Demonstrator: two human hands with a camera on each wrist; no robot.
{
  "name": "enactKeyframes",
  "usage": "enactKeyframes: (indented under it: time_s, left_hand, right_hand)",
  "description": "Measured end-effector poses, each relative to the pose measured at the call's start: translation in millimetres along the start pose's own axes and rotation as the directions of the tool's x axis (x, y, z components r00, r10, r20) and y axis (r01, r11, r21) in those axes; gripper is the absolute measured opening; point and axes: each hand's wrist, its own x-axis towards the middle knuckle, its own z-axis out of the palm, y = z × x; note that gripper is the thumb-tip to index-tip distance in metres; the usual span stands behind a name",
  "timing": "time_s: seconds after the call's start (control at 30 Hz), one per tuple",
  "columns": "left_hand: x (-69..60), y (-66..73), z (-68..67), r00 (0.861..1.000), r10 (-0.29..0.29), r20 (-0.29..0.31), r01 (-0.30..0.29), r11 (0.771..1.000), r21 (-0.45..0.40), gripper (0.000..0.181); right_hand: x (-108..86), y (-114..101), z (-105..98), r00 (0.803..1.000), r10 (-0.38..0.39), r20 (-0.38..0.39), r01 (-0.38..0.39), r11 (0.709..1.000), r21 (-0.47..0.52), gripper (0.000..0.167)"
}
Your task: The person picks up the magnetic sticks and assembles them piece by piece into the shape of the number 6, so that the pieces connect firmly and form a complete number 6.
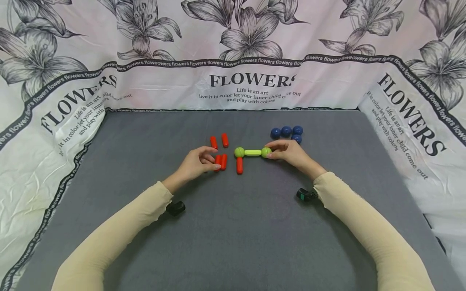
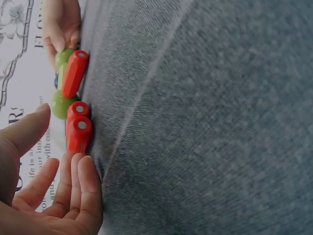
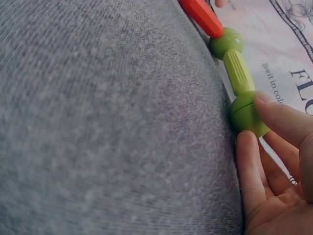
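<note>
With thumb and fingers, my right hand (image 1: 287,152) pinches a green ball (image 3: 244,113) at the right end of a joined piece. A yellow-green rod (image 1: 253,152) links it to a second green ball (image 1: 239,152). From that second ball a red rod (image 1: 239,165) points toward me. My left hand (image 1: 196,163) is beside a pair of red rods (image 2: 79,132) lying side by side. Its fingers are fairly straight, with the thumb apart, and the fingertips are at the near rod's end; whether they touch it I cannot tell.
Two more red rods (image 1: 225,140) lie just beyond my left hand. Several dark blue balls (image 1: 286,131) are grouped behind my right hand. A flower-printed cloth (image 1: 251,91) hangs along the back and sides of the grey table (image 1: 233,226).
</note>
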Motion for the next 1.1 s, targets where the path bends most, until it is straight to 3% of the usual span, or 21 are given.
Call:
enactKeyframes:
  time_s: [0.3, 0.43, 0.57, 0.7, 0.8, 0.93, 1.1]
  left_hand:
    - [3.2, -9.3, 2.5, 1.0, 0.025, -0.004, -0.025, 0.998, 0.053, 0.051]
    - [3.8, -4.1, 4.6, 0.997, 0.059, -0.053, -0.055, 0.995, 0.083, 0.044]
    - [7.1, 8.1, 9.4, 0.99, 0.106, -0.09, -0.1, 0.993, 0.07, 0.04]
    - [12.2, 18.8, 19.3, 0.987, 0.133, -0.087, -0.129, 0.99, 0.053, 0.037]
    - [12.3, 26.1, 31.4, 0.993, 0.095, -0.064, -0.093, 0.995, 0.033, 0.035]
    - [9.1, 34.1, 47.7, 0.999, 0.016, -0.031, -0.016, 1.0, 0.011, 0.037]
    - [10.6, 37.2, 58.2, 0.999, 0.001, -0.037, 0.001, 0.999, 0.053, 0.041]
  right_hand:
    - [-2.7, -5.4, -4.7, 1.0, -0.02, 0.005, 0.02, 0.999, 0.038, 0.049]
    - [-3.4, -13.2, -16.5, 0.993, -0.067, -0.099, 0.071, 0.996, 0.045, 0.045]
    - [1.1, -20.3, -30.7, 0.966, -0.124, -0.229, 0.106, 0.99, -0.088, 0.039]
    - [10.1, -21.7, -38.1, 0.945, -0.177, -0.277, 0.091, 0.951, -0.297, 0.038]
    - [16.3, -20.5, -38.1, 0.933, -0.207, -0.293, 0.075, 0.911, -0.406, 0.038]
    - [20.6, -20.3, -36.1, 0.927, -0.229, -0.297, 0.061, 0.873, -0.484, 0.039]
    - [23.1, -22.6, -35.2, 0.93, -0.229, -0.288, 0.033, 0.831, -0.555, 0.042]
